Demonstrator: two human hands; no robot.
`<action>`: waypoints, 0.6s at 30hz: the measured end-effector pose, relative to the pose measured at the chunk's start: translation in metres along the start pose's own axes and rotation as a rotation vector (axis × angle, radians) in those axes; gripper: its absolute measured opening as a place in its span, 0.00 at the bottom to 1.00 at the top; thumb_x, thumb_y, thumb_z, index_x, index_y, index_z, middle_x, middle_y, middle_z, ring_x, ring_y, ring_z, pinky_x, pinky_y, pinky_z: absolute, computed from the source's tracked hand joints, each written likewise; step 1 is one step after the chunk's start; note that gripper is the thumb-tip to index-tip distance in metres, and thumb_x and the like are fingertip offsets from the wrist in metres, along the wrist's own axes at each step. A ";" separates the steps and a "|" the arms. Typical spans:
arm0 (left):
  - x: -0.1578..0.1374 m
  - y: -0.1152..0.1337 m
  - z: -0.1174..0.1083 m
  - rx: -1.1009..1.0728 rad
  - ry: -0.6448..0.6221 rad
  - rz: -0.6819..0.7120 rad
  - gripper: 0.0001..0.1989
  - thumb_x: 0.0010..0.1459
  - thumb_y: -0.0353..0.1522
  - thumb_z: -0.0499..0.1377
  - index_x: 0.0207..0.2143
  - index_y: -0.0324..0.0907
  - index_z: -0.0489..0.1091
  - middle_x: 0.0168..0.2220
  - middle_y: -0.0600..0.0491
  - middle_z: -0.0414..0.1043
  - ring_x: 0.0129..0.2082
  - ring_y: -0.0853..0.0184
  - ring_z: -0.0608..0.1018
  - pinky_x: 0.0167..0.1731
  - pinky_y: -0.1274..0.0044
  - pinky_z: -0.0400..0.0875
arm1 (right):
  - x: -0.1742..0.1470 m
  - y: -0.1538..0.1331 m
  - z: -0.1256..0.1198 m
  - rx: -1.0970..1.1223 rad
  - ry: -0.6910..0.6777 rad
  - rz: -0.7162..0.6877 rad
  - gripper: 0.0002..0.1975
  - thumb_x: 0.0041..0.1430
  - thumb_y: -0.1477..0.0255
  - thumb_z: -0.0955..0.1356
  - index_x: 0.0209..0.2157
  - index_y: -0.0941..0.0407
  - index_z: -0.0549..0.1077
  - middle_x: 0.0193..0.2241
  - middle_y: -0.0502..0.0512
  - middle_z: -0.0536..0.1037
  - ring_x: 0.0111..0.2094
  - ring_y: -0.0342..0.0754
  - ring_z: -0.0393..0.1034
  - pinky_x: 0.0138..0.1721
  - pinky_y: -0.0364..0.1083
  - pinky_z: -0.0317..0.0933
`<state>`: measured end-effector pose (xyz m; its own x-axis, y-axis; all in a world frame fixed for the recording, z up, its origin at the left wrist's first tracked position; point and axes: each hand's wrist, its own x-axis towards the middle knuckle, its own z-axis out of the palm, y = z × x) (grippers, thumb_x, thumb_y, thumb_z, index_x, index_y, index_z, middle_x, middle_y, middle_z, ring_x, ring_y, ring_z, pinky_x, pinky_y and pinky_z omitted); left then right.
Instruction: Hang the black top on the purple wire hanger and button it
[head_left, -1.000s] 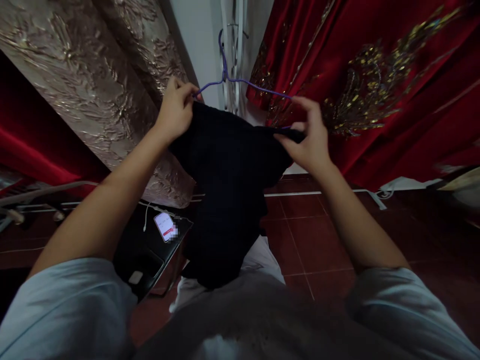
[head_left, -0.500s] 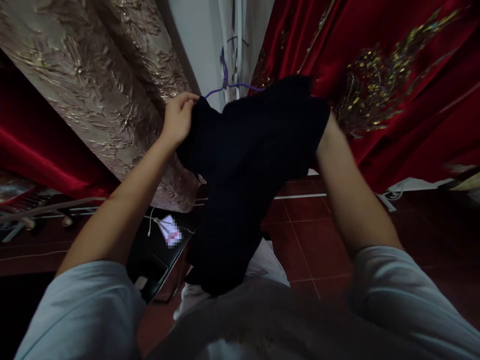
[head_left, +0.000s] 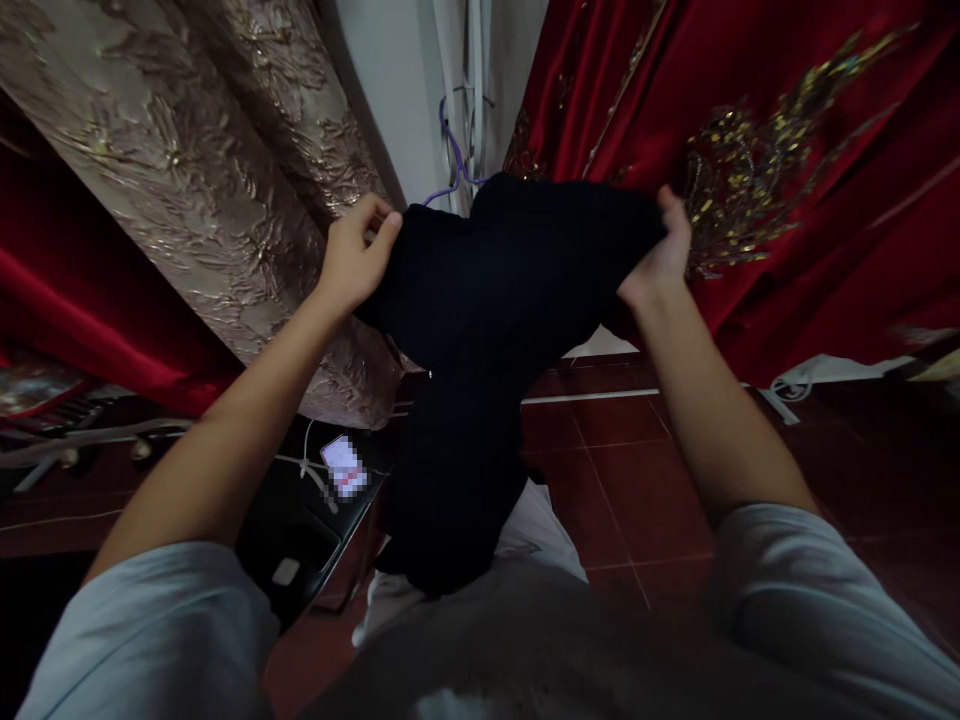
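Note:
A dark navy, nearly black garment, which looks like a shirt (head_left: 480, 300), is stretched between my hands and hangs down in front of my legs. From its neck comes a purple clothes hanger (head_left: 454, 165), whose arms run inside the cloth. My left hand (head_left: 360, 245) pinches the left upper corner of the shirt between thumb and fingers. At the opposite corner my right hand (head_left: 667, 245) grips the cloth, fingers curled up behind its edge; part of the palm is hidden by the fabric.
A beige textured curtain (head_left: 247, 200) hangs on the left, and a red cloth with gold sequins (head_left: 750, 180) on the right. White poles (head_left: 472, 80) stand ahead. A black table (head_left: 300, 530) at lower left bears a lit phone (head_left: 345, 466) and a cable. Red tiles (head_left: 637, 490) cover the floor.
My right hand has come out from behind the cloth and now shows at the right corner. The shirt's right side has dropped slightly and been pulled outward. My left hand has lowered a little.

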<state>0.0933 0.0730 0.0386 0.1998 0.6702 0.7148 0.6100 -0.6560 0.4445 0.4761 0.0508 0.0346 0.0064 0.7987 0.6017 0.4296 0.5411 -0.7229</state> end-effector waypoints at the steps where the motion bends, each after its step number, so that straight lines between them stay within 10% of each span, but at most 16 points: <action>1: 0.005 0.004 0.004 0.002 -0.002 0.016 0.15 0.67 0.46 0.59 0.41 0.44 0.73 0.39 0.49 0.77 0.50 0.55 0.78 0.57 0.63 0.71 | 0.009 0.002 -0.002 0.050 0.011 0.044 0.45 0.66 0.39 0.46 0.41 0.54 0.82 0.37 0.65 0.82 0.45 0.56 0.73 0.44 0.61 0.63; 7: 0.031 -0.005 0.018 0.001 -0.027 -0.017 0.08 0.61 0.35 0.60 0.42 0.45 0.71 0.42 0.48 0.77 0.51 0.54 0.78 0.59 0.60 0.70 | 0.010 -0.032 0.003 0.217 -0.150 0.131 0.39 0.59 0.36 0.55 0.42 0.52 0.80 0.33 0.64 0.81 0.46 0.59 0.74 0.49 0.60 0.66; 13: 0.005 0.004 0.003 -0.077 -0.149 -0.002 0.06 0.56 0.29 0.58 0.37 0.44 0.72 0.43 0.47 0.78 0.51 0.55 0.79 0.58 0.60 0.73 | -0.041 -0.047 0.028 0.386 -0.864 0.095 0.28 0.56 0.50 0.70 0.48 0.56 0.79 0.48 0.63 0.81 0.51 0.61 0.77 0.58 0.63 0.68; 18: -0.019 0.050 0.005 -0.272 -0.313 0.017 0.04 0.57 0.29 0.60 0.30 0.43 0.67 0.40 0.48 0.79 0.55 0.54 0.79 0.62 0.56 0.71 | -0.049 -0.011 0.086 -0.222 -0.454 -0.237 0.49 0.47 0.62 0.77 0.70 0.54 0.61 0.70 0.66 0.59 0.71 0.70 0.52 0.71 0.69 0.48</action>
<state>0.1242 0.0288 0.0442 0.4574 0.7039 0.5435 0.3877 -0.7078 0.5905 0.3931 0.0281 -0.0163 -0.4820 0.7216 0.4970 0.5524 0.6905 -0.4669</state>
